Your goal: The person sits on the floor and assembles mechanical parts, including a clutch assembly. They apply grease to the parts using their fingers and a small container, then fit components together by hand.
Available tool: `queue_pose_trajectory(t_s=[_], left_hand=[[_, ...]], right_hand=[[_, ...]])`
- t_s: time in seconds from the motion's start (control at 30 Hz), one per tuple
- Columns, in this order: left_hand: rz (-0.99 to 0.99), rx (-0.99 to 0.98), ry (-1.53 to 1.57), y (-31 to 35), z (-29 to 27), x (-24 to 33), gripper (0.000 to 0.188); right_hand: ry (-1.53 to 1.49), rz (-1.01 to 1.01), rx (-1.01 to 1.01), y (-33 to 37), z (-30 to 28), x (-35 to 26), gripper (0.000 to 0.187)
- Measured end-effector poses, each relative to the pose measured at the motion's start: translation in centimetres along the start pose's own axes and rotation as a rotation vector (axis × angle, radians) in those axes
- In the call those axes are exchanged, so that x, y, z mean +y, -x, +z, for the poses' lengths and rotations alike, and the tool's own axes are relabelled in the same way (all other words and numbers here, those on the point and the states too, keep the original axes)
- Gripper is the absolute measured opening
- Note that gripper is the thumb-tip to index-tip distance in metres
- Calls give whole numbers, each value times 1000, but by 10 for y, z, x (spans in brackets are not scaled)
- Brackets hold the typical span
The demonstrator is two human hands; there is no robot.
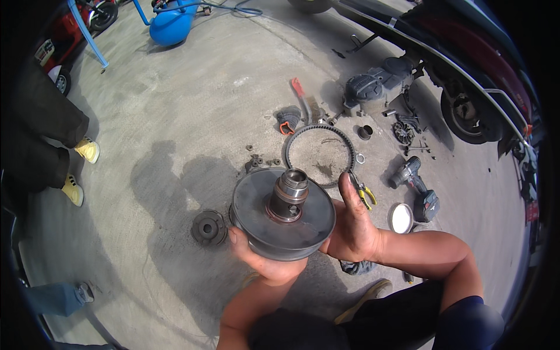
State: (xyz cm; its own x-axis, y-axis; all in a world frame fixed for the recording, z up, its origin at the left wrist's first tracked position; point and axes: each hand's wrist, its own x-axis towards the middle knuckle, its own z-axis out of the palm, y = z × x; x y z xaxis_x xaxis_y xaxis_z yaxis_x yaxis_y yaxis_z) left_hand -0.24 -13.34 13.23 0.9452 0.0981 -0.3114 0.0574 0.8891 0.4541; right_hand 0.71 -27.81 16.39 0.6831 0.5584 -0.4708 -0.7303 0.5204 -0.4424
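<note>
Between my hands is a grey metal clutch pulley (254,201), tilted, with a shiny hub standing up from its middle. My left hand (267,262) grips its lower left side, thumb on the rim and fingers hidden underneath. Against its right edge rests my right hand (357,233), thumb raised clear of the disc and the other fingers mostly out of sight beneath it. On the ground left of the pulley lies a round dark metal part (209,227) with a central hole. A toothed drive belt (352,146) forms a loop just beyond the pulley.
Beyond the belt are a red-handled brush (298,87) and dark glove (289,116). Yellow-handled pliers (367,195), a cordless impact driver (417,184) and a white-topped round container (401,218) lie right. A scooter (466,111) stands far right; another person's yellow shoes (73,189) are left.
</note>
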Motion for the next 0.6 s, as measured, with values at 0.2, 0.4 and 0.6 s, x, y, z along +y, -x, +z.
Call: queue_pose_trajectory(t_s=[0.2,0.4,0.6], left_hand=[[-25,-128,25,-3,-14,3,90],[38,20,14,-10,-28,20,86],[75,257,-77,-7,-13,14,94]], right_hand=[[194,-172,261,25,-20,-13,97],[847,-278,563,99,-83,-59,36],[1588,-183,435,135,-145,-41,31]])
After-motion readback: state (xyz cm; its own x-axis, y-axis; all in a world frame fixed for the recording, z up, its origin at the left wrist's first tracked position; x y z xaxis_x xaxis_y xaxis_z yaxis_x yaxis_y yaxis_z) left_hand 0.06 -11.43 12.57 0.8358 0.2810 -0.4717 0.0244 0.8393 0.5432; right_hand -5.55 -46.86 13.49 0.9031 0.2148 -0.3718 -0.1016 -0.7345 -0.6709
